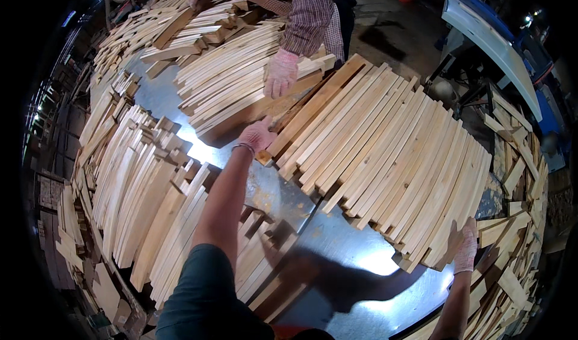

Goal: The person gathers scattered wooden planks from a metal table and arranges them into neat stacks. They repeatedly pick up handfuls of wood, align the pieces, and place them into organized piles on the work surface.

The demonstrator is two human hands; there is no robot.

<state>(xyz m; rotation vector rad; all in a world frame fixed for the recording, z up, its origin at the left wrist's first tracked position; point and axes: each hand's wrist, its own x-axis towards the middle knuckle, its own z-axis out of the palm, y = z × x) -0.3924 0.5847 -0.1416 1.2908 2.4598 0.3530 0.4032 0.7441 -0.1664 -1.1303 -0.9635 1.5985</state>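
A wide row of pale wooden strips (385, 153) lies side by side on a shiny metal table (373, 316), between my two hands. My left hand (257, 135), in a pink knit glove, is closed at the near end of a browner board (319, 108) on the row's left edge. At the row's right edge, my right hand (465, 246), gloved alike, holds against the outermost strip; some of its fingers are hidden. The strips' near ends are uneven. Across the table a co-worker's gloved hand (281, 74) rests on another stack of strips (235, 69).
More strips (138, 189) stand in rows along the left side, and several lie near my left forearm. Loose offcuts (512, 268) are heaped at the right. A pale machine panel (490, 51) rises at the back right. Beyond the co-worker is a floor (391, 33).
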